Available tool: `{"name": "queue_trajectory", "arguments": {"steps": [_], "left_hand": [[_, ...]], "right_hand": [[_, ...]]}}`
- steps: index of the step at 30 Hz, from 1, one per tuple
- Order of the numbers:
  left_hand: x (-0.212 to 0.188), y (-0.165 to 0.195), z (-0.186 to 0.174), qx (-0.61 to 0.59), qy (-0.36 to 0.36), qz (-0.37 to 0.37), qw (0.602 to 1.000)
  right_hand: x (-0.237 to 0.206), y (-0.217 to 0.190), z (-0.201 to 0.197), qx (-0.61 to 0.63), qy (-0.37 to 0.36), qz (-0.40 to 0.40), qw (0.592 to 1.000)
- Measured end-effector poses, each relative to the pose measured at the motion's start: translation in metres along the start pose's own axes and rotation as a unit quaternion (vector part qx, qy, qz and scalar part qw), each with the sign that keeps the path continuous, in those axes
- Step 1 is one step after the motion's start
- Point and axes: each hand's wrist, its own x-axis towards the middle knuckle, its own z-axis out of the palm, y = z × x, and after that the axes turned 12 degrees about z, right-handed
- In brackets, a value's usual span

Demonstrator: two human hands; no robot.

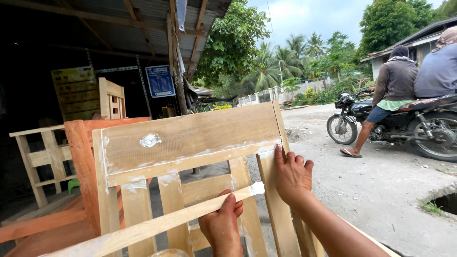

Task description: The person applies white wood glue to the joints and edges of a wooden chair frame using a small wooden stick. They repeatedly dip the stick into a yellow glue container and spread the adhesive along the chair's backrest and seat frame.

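A pale wooden chair back (190,135) stands upright in front of me, smeared with white putty along its joints. My right hand (291,175) lies flat on its right post with the fingers pointing up to the corner joint. My left hand (222,223) grips a thin wooden slat (157,223) that runs diagonally from lower left to upper right. White putty sits on the slat's upper tip (257,188), close to the right post. A white putty patch (150,140) marks the top rail.
An orange-stained wooden frame (81,157) and unfinished chair parts (43,157) stand at the left under a tin-roofed shed. Two people ride a motorcycle (409,121) on the gravel road at the right. A hole (447,202) opens at the right edge.
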Motion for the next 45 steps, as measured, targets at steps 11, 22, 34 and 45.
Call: {"name": "queue_trajectory", "arguments": {"steps": [11, 22, 34, 45], "left_hand": [[-0.002, -0.003, 0.001, 0.002, 0.005, -0.003, 1.0], [0.002, -0.003, -0.002, 0.025, -0.004, -0.014, 1.0], [0.003, -0.003, -0.003, 0.036, -0.004, -0.01, 0.999], [-0.002, 0.007, -0.002, 0.043, 0.0, -0.017, 0.999]], "right_hand": [[-0.002, 0.019, 0.0, -0.003, 0.103, -0.068, 0.992], [-0.015, 0.012, 0.002, 0.03, 0.077, -0.055, 0.995], [-0.007, 0.012, -0.004, 0.089, -0.013, 0.007, 0.996], [-0.002, 0.012, -0.009, 0.016, 0.014, 0.019, 1.0]]}}
